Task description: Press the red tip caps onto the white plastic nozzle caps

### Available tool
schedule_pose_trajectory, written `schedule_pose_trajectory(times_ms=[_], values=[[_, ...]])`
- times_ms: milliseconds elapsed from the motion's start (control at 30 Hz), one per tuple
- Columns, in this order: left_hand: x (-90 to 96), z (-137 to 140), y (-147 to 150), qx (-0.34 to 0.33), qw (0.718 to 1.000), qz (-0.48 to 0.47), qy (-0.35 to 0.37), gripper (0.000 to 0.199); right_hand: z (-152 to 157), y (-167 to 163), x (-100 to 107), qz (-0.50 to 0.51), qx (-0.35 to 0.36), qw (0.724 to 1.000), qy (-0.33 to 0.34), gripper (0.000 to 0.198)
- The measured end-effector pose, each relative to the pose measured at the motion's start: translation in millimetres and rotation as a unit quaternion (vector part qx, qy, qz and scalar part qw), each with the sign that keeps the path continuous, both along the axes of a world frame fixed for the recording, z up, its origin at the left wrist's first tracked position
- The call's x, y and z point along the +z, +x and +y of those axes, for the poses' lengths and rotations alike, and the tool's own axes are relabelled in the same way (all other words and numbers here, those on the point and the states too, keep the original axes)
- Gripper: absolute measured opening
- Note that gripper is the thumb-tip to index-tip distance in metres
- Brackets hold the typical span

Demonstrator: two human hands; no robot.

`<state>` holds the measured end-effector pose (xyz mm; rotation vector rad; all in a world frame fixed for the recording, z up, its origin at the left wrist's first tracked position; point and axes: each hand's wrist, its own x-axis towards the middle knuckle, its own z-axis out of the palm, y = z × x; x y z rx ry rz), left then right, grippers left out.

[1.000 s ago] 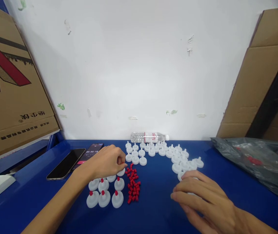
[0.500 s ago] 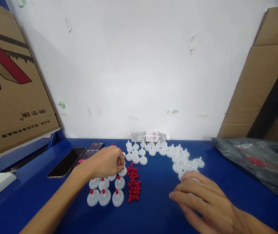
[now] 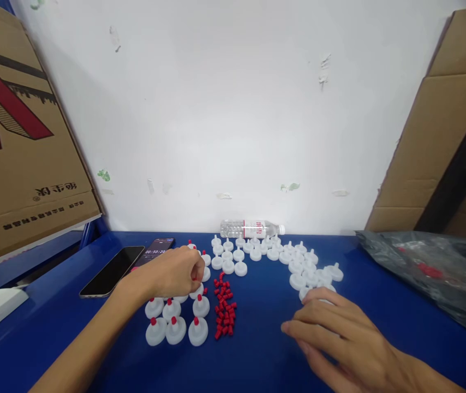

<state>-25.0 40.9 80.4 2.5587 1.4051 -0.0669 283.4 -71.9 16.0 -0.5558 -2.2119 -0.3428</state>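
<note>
My left hand (image 3: 178, 273) is curled closed over a group of round white spout caps (image 3: 198, 331) with red tips. Its fingertips meet just above one white cap (image 3: 196, 292); whether they grip something is hidden. A small red piece (image 3: 205, 291) shows at that cap's right edge. To the right lies a strip of loose small red caps (image 3: 225, 311). My right hand (image 3: 339, 333) rests with fingers stretched out and slightly apart, at the near end of a cluster of white spout caps without red tips (image 3: 309, 273). Its fingers partly cover the nearest one.
A clear plastic bottle (image 3: 251, 228) lies along the white wall behind more plain white caps (image 3: 228, 256). Two phones, one black (image 3: 112, 272) and one showing a timer (image 3: 157, 250), lie at left. A grey plastic bag (image 3: 421, 278) is at right. Cardboard (image 3: 24, 136) stands on the left.
My left hand has shifted slightly left, and the white cap by its fingertips and several red-tipped caps have moved left too. My right hand has hardly moved.
</note>
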Motion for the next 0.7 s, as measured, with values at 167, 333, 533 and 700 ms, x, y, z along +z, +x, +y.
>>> schedule_pose_trajectory(times_ms=[167, 333, 533, 700], values=[[3.1, -4.7, 3.2, -0.012, 0.999, -0.034, -0.008, 0.024, -0.9, -1.7, -0.4, -0.003, -0.002, 1.000, 0.001, 0.029], [-1.8, -5.8, 3.8, -0.056, 0.995, -0.072, -0.028, 0.023, -0.2, -2.0, 3.2, -0.012, -0.001, 1.000, 0.009, 0.028], [-1.3, -6.4, 0.1, -0.038, 0.997, -0.052, -0.042, 0.014, -0.3, -0.6, 5.6, -0.025, -0.009, 1.000, 0.011, 0.028], [3.9, -13.5, 7.4, -0.055, 0.995, -0.076, -0.031, 0.026, -1.8, -1.9, 4.9, -0.026, -0.011, 1.000, 0.009, 0.027]])
